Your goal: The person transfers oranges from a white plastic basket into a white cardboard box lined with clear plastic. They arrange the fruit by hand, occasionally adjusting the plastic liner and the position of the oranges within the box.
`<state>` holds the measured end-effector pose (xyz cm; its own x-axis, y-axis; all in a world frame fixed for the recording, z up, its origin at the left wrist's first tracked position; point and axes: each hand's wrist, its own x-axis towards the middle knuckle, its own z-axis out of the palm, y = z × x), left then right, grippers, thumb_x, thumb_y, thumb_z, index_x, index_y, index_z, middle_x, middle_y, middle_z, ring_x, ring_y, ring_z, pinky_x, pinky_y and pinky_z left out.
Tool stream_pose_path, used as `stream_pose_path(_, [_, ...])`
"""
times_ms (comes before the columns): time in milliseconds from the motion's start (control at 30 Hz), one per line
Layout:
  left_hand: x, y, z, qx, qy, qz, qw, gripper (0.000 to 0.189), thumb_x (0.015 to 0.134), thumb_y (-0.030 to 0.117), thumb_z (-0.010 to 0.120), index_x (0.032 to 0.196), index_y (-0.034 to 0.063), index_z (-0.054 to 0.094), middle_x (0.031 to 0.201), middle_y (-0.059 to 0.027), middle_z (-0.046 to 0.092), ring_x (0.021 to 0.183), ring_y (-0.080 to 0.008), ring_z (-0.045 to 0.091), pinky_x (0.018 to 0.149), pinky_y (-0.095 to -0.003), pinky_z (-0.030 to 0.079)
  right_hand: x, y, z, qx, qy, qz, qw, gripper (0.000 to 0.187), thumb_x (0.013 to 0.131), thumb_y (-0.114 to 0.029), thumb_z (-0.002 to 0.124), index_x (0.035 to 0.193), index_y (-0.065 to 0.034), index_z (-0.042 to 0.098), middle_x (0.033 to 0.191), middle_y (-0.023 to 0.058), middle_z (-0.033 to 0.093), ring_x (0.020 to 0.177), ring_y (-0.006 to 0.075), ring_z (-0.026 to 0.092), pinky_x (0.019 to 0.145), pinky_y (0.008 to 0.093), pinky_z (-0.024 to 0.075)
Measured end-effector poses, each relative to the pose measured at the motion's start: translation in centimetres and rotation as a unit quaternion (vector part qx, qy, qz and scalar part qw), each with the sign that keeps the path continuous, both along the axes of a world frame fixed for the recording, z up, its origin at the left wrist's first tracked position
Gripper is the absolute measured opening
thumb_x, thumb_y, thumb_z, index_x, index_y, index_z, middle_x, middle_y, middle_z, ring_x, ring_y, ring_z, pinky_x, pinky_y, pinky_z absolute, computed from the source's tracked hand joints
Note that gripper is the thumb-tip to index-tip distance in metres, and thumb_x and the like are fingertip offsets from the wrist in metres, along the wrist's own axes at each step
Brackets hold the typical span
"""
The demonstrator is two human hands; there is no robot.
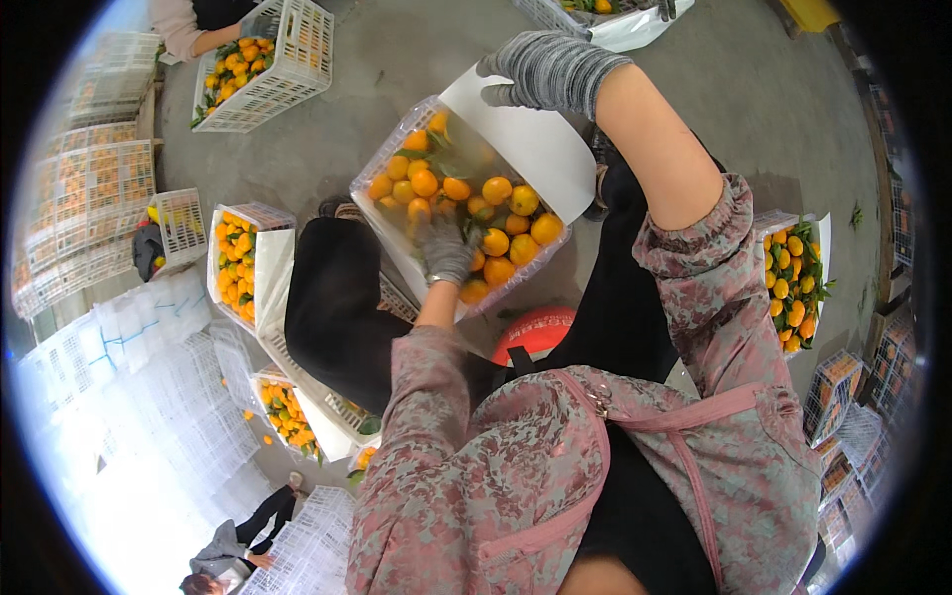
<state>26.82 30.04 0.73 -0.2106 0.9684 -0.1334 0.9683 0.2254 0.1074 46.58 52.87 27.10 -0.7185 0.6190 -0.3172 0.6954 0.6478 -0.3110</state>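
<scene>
A plastic crate (367, 167) stands tilted before me between my legs, lined with white sheet and partly filled with orange citrus fruit (497, 190) and green leaves. My left hand (448, 249), in a grey knit glove, reaches in among the fruit at the near left side. It is blurred, and its fingertips are partly hidden, so its grip is unclear. Over the raised white liner flap (535, 141) at the crate's far right is my right hand (547, 74), in a striped grey glove. Its thumb and fingers are apart, with nothing visible between them.
Fruit-filled crates stand at left (256, 216) and right (773, 223). A red round object (532, 331) lies beneath me. Another person's gloved hand (260, 27) is at a crate (305, 59) upper left. Stacked crates (97, 201) line the left side; a person (230, 550) is lower left.
</scene>
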Motion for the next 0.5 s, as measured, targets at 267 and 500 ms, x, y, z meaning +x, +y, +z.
stream_pose_path(267, [0.5, 0.0, -1.7, -0.233, -0.050, 0.006, 0.971, 0.071, 0.082, 0.055, 0.041, 0.136, 0.0096, 0.035, 0.144, -0.0238, 0.016, 0.134, -0.0390, 0.009, 0.108, -0.0486, 0.003, 0.1, 0.0, -1.2, 0.028, 0.073, -0.006, 0.997, 0.026, 0.078, -0.024, 0.057, 0.095, -0.0073, 0.067, 0.100, 0.0144, 0.064, 0.096, 0.0305, 0.061, 0.081, 0.0397, 0.0482])
stream_pose_path(500, [1.6, 1.2, 1.8, 0.117, -0.047, -0.019, 0.992, 0.049, 0.087, 0.037, 0.050, 0.117, -0.0017, 0.053, 0.124, -0.0217, 0.049, 0.117, -0.0362, 0.041, 0.101, -0.0442, 0.029, -3.5, 2.2, -3.9, 0.069, 0.036, 0.083, 0.994, 0.030, 0.068, -0.020, 0.065, 0.096, -0.0113, 0.069, 0.098, 0.0109, 0.066, 0.091, 0.0293, 0.062, 0.073, 0.0416, 0.0506])
